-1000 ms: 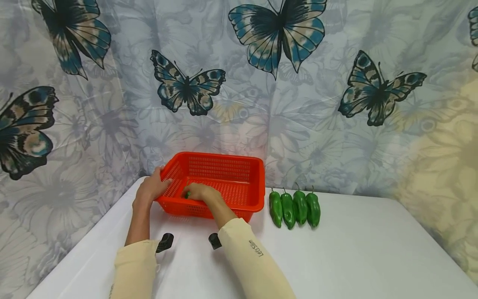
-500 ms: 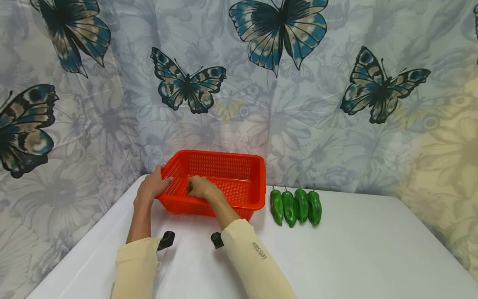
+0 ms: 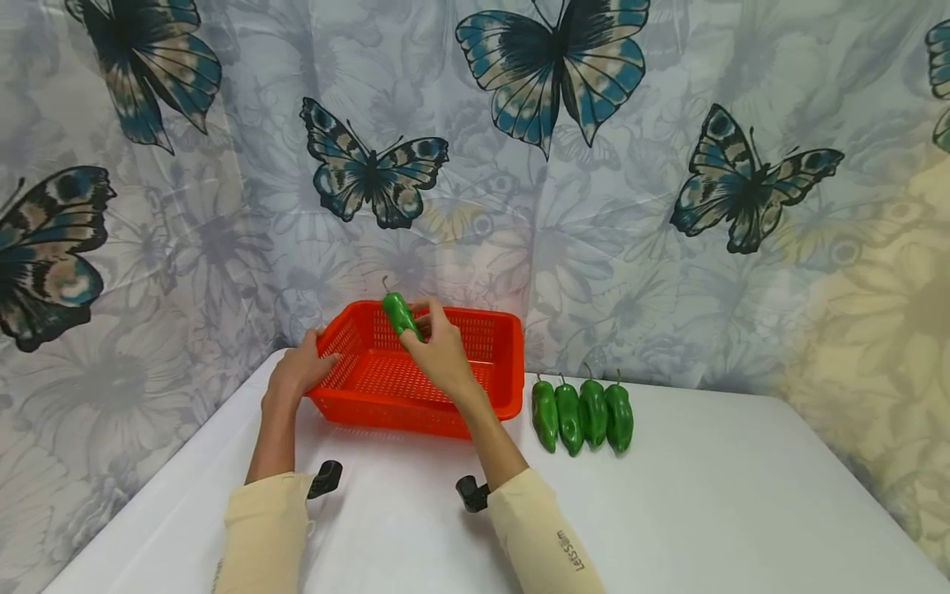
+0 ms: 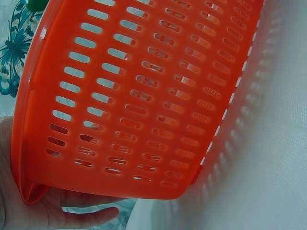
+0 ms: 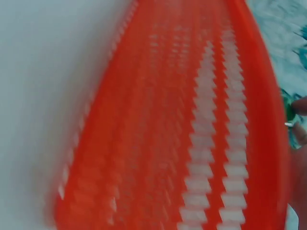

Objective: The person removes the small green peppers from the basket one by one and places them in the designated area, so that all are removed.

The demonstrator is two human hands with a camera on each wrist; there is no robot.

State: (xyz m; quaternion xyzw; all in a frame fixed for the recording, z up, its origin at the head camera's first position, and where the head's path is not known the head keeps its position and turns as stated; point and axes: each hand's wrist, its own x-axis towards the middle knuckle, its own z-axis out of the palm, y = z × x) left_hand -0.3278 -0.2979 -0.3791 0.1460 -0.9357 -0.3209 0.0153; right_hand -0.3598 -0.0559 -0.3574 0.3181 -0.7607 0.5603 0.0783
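Observation:
A red perforated plastic basket (image 3: 393,415) stands near the back of the table. My left hand (image 3: 298,373) grips its left end, with the thumb over the rim; in the left wrist view, fingers (image 4: 91,218) extend along the outside of the basket wall. Above the basket, my right hand (image 3: 444,353) holds a green chili pepper (image 3: 398,313), its stem pointing up and left. The basket floor in view shows bare red mesh. In the blurred right wrist view, the basket wall (image 5: 158,120) hides most of that hand, and a bit of the pepper (image 5: 289,109) shows at the edge.
Several green chili peppers (image 3: 570,417) lie side by side on the white table (image 3: 705,495), just right of the basket, stems toward the back. A butterfly-printed cloth (image 3: 609,280) hangs close behind the basket and along the left side.
My right hand has lifted the pepper up out of the basket and moved right, turning so the pepper shows. My left hand stays on the basket's left end. The row of peppers has not moved.

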